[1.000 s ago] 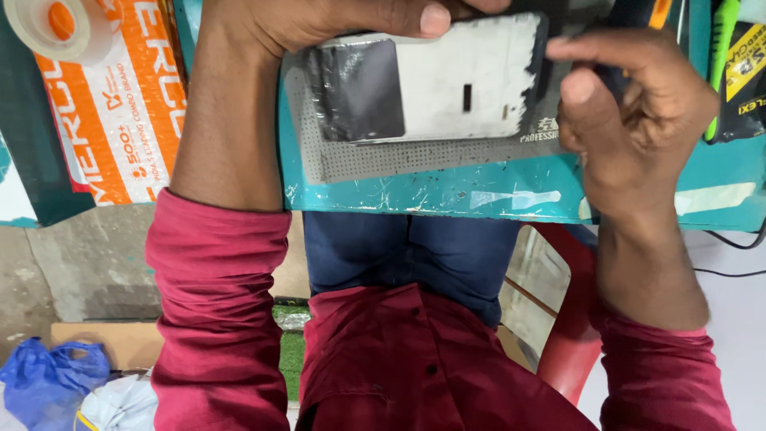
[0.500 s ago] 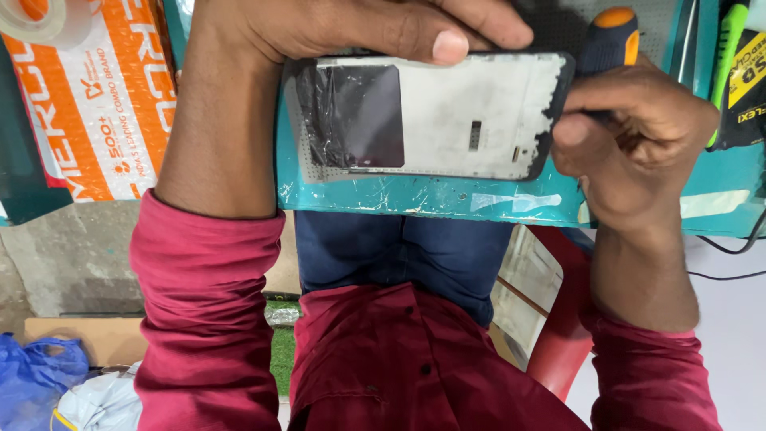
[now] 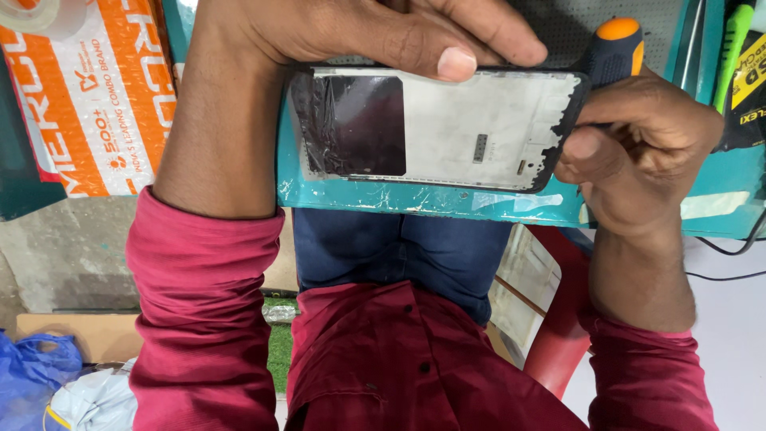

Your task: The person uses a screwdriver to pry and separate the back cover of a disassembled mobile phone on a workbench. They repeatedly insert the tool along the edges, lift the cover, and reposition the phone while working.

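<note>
A phone frame (image 3: 455,132), silver-grey inside with a dark patch at its left end and a black rim, lies flat on a teal mat (image 3: 415,198). My left hand (image 3: 359,32) presses down on its far edge, thumb on the frame's top rim. My right hand (image 3: 638,152) grips a screwdriver with a black and orange handle (image 3: 613,44) at the frame's right end. The tool's tip is hidden behind my fingers.
An orange and white printed package (image 3: 88,96) lies at the left. A green-handled tool (image 3: 734,40) and a black and yellow pack (image 3: 746,96) sit at the far right. A black cable (image 3: 730,247) runs off the mat's right edge. My lap and a red chair (image 3: 558,335) are below.
The view has drawn closer and shifted down. The orange-capped screwdriver handle has come into view above my right hand. My left fingers have spread further over the frame's top edge.
</note>
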